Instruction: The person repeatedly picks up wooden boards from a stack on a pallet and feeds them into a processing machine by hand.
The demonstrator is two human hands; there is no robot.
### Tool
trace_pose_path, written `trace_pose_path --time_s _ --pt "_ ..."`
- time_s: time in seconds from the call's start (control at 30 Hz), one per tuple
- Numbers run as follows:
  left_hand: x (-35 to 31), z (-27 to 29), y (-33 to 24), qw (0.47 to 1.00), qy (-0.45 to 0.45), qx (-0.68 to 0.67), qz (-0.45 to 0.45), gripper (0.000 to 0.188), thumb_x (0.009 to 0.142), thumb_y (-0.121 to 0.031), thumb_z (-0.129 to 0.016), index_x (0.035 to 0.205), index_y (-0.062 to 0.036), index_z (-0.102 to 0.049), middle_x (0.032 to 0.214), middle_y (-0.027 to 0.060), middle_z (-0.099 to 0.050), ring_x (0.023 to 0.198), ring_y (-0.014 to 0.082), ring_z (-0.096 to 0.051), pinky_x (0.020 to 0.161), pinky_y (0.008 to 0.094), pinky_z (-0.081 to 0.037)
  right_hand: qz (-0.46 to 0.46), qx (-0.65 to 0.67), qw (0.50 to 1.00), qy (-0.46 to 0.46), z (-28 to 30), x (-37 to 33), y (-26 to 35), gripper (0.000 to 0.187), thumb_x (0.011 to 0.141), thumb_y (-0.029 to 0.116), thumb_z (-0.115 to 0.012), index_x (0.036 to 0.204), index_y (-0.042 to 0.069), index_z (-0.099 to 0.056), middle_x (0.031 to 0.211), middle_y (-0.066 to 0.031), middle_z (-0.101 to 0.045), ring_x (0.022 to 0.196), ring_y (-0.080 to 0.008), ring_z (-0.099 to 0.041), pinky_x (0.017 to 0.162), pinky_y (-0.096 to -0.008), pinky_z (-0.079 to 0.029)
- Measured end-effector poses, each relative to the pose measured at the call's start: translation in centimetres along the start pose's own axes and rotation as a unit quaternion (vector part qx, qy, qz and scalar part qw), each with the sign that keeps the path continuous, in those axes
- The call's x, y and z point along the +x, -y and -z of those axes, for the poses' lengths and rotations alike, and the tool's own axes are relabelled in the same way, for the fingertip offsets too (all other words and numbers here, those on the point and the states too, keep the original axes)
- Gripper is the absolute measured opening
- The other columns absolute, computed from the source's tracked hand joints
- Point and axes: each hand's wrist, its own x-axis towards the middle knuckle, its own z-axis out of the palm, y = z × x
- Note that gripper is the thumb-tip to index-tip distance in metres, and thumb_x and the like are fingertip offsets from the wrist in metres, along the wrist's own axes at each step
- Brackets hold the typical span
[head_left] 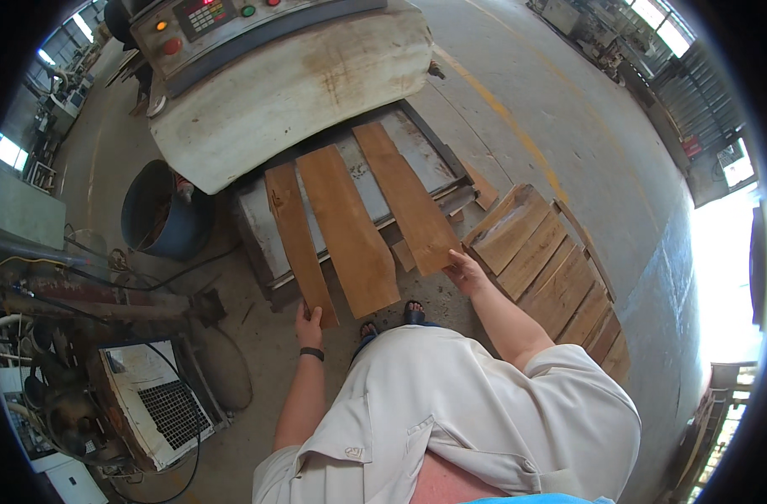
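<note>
Three wooden boards on a machine bed, seen from above. The machine bed (417, 144) lies in front of you, below a pale machine hood (291, 97); the left board (295, 239), middle board (347, 231) and right board (404, 197) rest on it side by side with gaps between, their near ends projecting past its front edge toward you. Your left hand (309, 323) grasps the left board near its near end, thumb against the edge; your right hand (466, 273) grasps the near corner of the right board, though how far its fingers reach underneath cannot be made out. The middle board has neither of your hands on it.

Likely faults: should your two hands push unequally, the outer boards could skew and close the gaps, one riding against the middle board. The middle board, overhanging and unheld, could tip if knocked or pressed down at its near end, and your sandalled feet (414, 312) stand close beneath that end. The irregular edges of the boards may catch on a neighbour or on splinter-prone skin. To your right, the stacked planks (530, 256) on the floor could obstruct a sideways step.
</note>
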Motion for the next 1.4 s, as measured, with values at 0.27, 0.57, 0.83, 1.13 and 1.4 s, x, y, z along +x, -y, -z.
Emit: trace_pose_path --time_s 0.27,0.57,0.83,1.13,1.4 --pt "0.2 -2.3 -0.4 0.997 -0.044 0.054 0.021 0.064 0.097 -0.007 -0.062 0.155 -0.0079 -0.035 0.146 0.0130 -0.051 0.123 0.0273 -0.057 0.106 0.0392 -0.046 0.048 0.123 0.988 0.081 -1.9 -2.0 1.6 0.041 0.090 0.015 -0.073 0.128 0.006 -0.059 0.128 -0.0046 -0.062 0.120 -0.0192 -0.057 0.103 -0.0333 -0.045" --pt "0.2 -2.6 -0.9 0.970 -0.015 0.228 -0.084 0.069 0.097 -0.004 -0.059 0.158 -0.0193 -0.031 0.150 0.0183 -0.047 0.131 0.0308 -0.053 0.107 0.0416 -0.047 0.468 -0.722 0.508 -0.033 -4.7 -8.6 4.4 0.071 0.076 -0.008 -0.063 0.143 0.015 -0.054 0.145 -0.0098 -0.052 0.134 -0.0281 -0.047 0.106 -0.0417 -0.038" --pt "-1.7 -4.6 -4.3 0.807 0.024 0.530 -0.258 0.083 0.083 -0.011 -0.074 0.155 -0.0127 -0.035 0.166 0.0118 -0.010 0.151 0.0386 -0.018 0.116 0.0409 -0.037 0.450 -0.823 0.346 -0.004 -6.9 -2.5 1.7 0.069 0.085 0.008 -0.058 0.151 0.014 -0.040 0.158 -0.0149 -0.033 0.147 -0.0351 -0.029 0.117 -0.0466 -0.027" --pt "-1.6 -5.9 -5.6 0.670 0.104 0.699 -0.226 0.087 0.078 -0.012 -0.080 0.153 -0.0077 -0.036 0.165 0.0120 -0.015 0.152 0.0355 -0.015 0.119 0.0384 -0.036 0.416 -0.836 0.347 0.090 -8.4 0.1 3.7 0.069 0.086 0.011 -0.060 0.151 0.012 -0.039 0.161 -0.0175 -0.028 0.150 -0.0368 -0.026 0.122 -0.0463 -0.021" --pt "3.5 -6.6 -9.6 0.691 0.110 0.697 -0.158 0.087 0.077 -0.006 -0.080 0.153 -0.0063 -0.036 0.164 0.0148 -0.017 0.151 0.0327 -0.020 0.121 0.0383 -0.033 0.359 -0.845 0.363 0.160 -14.8 5.8 7.4 0.064 0.088 0.015 -0.064 0.149 0.014 -0.044 0.160 -0.0186 -0.030 0.146 -0.0384 -0.032 0.116 -0.0446 -0.034"
